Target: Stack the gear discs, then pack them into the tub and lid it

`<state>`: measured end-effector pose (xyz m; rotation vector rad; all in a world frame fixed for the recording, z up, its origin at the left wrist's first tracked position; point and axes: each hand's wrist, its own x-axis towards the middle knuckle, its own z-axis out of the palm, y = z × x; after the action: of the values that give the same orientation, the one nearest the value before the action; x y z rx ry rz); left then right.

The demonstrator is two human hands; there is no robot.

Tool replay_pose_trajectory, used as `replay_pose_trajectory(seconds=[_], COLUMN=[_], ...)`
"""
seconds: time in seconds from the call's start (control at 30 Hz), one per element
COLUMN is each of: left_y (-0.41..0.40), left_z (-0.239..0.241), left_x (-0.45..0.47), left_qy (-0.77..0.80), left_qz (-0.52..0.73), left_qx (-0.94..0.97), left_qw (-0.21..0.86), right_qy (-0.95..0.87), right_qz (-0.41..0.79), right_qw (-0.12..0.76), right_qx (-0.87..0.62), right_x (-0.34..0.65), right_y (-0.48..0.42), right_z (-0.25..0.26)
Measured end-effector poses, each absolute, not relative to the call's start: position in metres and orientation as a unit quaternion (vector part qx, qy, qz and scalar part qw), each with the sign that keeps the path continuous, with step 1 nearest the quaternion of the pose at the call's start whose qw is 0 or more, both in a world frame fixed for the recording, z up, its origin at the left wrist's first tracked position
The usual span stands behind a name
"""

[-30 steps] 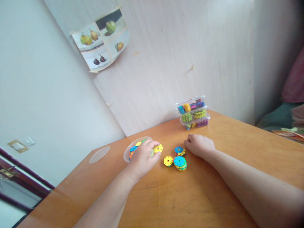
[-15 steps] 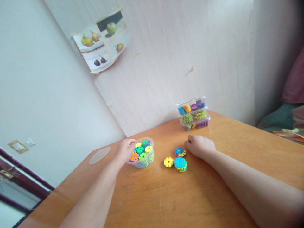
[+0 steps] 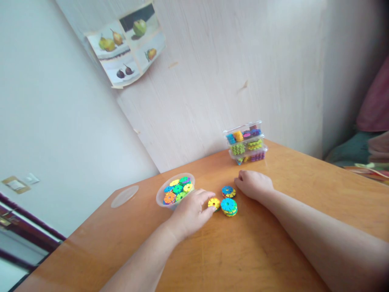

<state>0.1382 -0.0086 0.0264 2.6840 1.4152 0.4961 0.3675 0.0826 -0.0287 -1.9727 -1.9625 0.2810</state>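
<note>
Left hand (image 3: 190,211): I read thumb and forefinger as parted, either side of the yellow disc (image 3: 214,204); contact cannot be told.
Yellow disc: 3 o'clock of that hand, round, notched rim, topping a low stack.
Blue-topped stacks (image 3: 227,203): two, at 2 and 3 o'clock of the disc.
Right hand (image 3: 255,184): fingers curled, resting on the table.
Tub (image 3: 159,198): 11 o'clock from left hand, coloured discs inside.
Table (image 3: 194,267): orange-brown wood.
Clear boxes (image 3: 246,142): stacked, 1 o'clock.
Pale wall (image 3: 212,101): fruit poster (image 3: 132,54), 11 o'clock.

Head cam looks fwd & down across table (image 3: 225,251).
</note>
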Motion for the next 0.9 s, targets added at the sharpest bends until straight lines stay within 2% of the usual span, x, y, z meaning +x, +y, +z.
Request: replay_pose_trajectory(seconds=[0.13,0.43,0.67,0.9], left_y=[-0.003,-0.004,-0.009,0.027], left_z=[0.015,0.017,0.046,0.059], left_x=[0.142,0.145,0.132,0.085], left_qy=[0.482,0.488,0.494,0.567], left_qz=[0.127,0.155,0.234,0.265], left_qx=[0.866,0.858,0.837,0.777], left_qw=[0.049,0.048,-0.01,-0.062], right_qy=[-0.692,-0.694,-0.694,-0.692], right_qz=[0.104,0.099,0.102,0.112], right_qw=[0.172,0.173,0.17,0.167], right_qx=[-0.694,-0.691,-0.692,-0.694], right_x=[0.367,0.367,0.367,0.367], right_y=[0.083,0.081,0.081,0.08], right_z=[-0.028,-0.028,-0.026,-0.024])
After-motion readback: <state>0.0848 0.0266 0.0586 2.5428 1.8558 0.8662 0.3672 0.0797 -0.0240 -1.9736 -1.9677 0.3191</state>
